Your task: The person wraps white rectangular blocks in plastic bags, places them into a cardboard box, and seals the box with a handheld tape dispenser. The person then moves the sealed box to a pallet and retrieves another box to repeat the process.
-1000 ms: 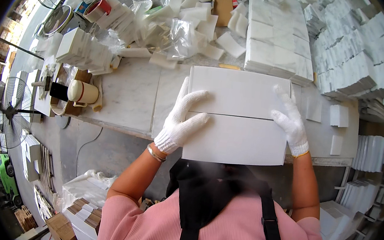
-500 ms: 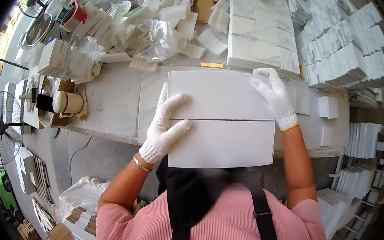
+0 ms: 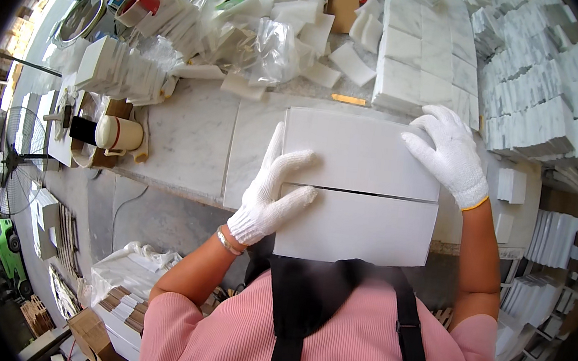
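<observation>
A flat white cardboard box point(image 3: 366, 153) lies in front of me, overhanging the near table edge. Its two top panels meet along a narrow dark gap. My left hand point(image 3: 270, 189), in a white knitted glove, grips the left side. Its thumb presses the nearer panel and one finger the farther one, while other fingers run along the edge. At the far right corner, my gloved right hand point(image 3: 450, 155) holds the box with bent fingers, thumb on top. Its other fingertips reach over the far edge, partly hidden. What is inside the box cannot be seen.
The work surface is a marble-like slab table point(image 3: 185, 131). Stacked marble tiles point(image 3: 426, 50) stand beyond the box, more at far right. Foam sheets and clear plastic film point(image 3: 274, 48) heap up at the far left. A cream mug point(image 3: 116, 134) sits on the left.
The view has shifted, so the scene sits farther right. The box lies straighter, its slant reduced. My right hand's upper fingers have drawn back a little from its corner; my left keeps its hold.
</observation>
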`<action>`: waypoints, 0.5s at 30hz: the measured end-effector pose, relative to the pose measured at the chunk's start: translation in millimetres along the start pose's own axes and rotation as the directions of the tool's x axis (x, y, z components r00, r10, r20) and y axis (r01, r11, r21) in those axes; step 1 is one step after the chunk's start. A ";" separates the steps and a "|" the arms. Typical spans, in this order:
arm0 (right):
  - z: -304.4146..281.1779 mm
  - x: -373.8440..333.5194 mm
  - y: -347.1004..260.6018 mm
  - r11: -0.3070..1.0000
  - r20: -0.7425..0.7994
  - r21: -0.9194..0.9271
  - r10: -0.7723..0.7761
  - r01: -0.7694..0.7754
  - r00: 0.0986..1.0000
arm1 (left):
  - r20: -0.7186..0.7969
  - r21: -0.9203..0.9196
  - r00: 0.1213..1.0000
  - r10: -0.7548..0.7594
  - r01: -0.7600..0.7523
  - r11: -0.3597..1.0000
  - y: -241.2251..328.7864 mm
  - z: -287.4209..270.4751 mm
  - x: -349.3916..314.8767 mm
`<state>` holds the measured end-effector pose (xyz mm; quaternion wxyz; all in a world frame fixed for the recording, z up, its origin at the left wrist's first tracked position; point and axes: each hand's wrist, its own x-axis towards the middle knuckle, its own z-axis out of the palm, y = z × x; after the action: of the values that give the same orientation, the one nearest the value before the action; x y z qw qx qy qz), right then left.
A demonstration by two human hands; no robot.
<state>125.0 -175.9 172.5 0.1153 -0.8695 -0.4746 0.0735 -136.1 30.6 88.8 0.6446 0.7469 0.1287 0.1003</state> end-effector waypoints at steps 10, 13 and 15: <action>56.0 76.9 -89.5 0.972 0.179 0.057 -0.236 0.229 0.955 | -0.015 0.034 0.998 -0.054 0.054 0.998 10.4 2.4 5.2; 55.7 73.1 -87.9 0.961 0.152 0.086 -0.275 0.264 0.949 | -0.008 0.060 0.998 -0.056 0.056 0.997 12.7 1.6 6.6; 58.5 64.6 -90.1 0.955 0.094 0.116 -0.284 0.273 0.954 | -0.033 0.101 0.999 0.027 -0.024 0.995 6.2 4.1 0.2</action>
<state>73.1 -66.7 139.3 0.1422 -0.7815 -0.5938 0.1281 -134.2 26.0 94.3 0.6024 0.7782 0.1352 0.1149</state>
